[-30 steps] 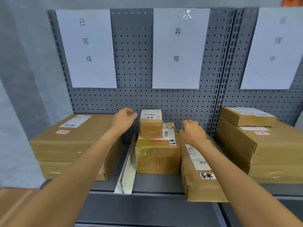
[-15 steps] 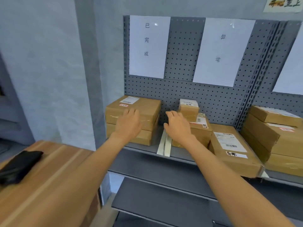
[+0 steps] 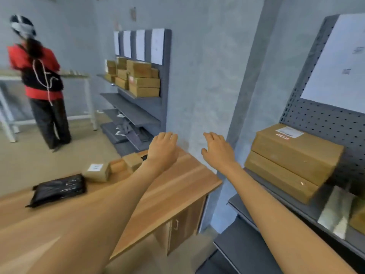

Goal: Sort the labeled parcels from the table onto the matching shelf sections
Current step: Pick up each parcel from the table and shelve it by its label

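Both my hands are empty and held out in front of me. My left hand hovers over the far end of the wooden table, fingers relaxed. My right hand hangs in the gap between table and shelf, fingers spread. On the table lie a black bagged parcel, a small brown box with a white label and two more small boxes. Two stacked brown boxes sit on the shelf at the right.
A person in red and black stands at the left with their back to me, by a white table. A second grey shelf unit with several boxes stands against the far wall. A grey pillar separates table and near shelf.
My view has swung left from the shelf to the table. Both hands have left the shelf boxes and now hang empty over the table end and the gap.
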